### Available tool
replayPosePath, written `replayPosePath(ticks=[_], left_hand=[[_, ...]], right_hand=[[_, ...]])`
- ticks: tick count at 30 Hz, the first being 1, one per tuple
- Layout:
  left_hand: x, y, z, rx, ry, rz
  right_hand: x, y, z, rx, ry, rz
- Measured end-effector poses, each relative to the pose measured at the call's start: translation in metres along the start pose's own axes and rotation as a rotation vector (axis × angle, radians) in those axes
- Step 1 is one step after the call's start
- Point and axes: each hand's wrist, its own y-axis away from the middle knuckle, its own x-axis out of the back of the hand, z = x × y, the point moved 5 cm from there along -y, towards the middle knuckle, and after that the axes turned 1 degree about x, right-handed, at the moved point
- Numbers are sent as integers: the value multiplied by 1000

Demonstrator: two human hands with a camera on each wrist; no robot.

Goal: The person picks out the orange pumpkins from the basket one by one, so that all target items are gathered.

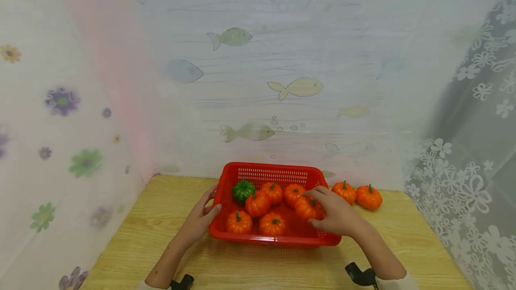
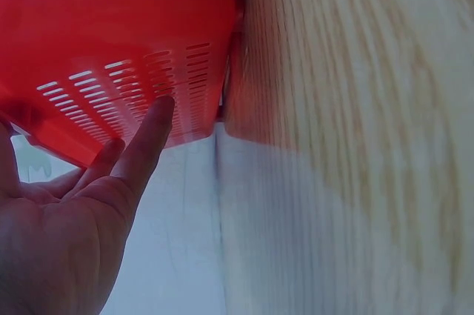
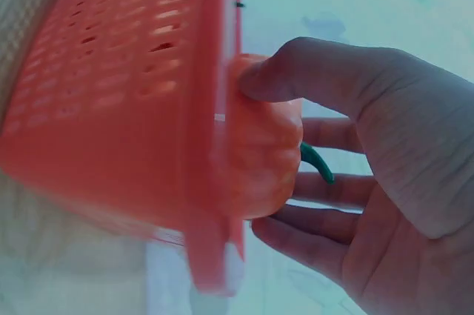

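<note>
A red plastic basket (image 1: 278,239) with slotted walls stands on the wooden table, holding several small orange pumpkins (image 1: 238,223) and one green pumpkin (image 1: 243,191). At its left end, my left hand (image 1: 200,215) holds the side, thumb at the rim and fingers against the outer wall. The left wrist view shows those fingers (image 2: 152,133) along the slotted wall. Inside the right end, my right hand (image 1: 335,211) grips an orange pumpkin (image 3: 266,156) from above. Its thumb presses one side and its fingers lie around the other, with the green stem showing between.
Two more orange pumpkins (image 1: 344,192) sit on the table (image 1: 161,227) just right of the basket. Behind the table hangs a pale sheet (image 1: 282,111) printed with fish. Flower-patterned sheets flank both sides.
</note>
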Motion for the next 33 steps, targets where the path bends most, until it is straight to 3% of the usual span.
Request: replayPosePath(ticks=[11,25,33], left_hand=[[1,0,-1,6,-5,6],[1,0,1,2,-8,7],[0,0,0,5,2,6]], right_hand=[[30,12,7,22,-43,120],[51,31,47,10,-19,287],[62,46,74,-47,47,361]])
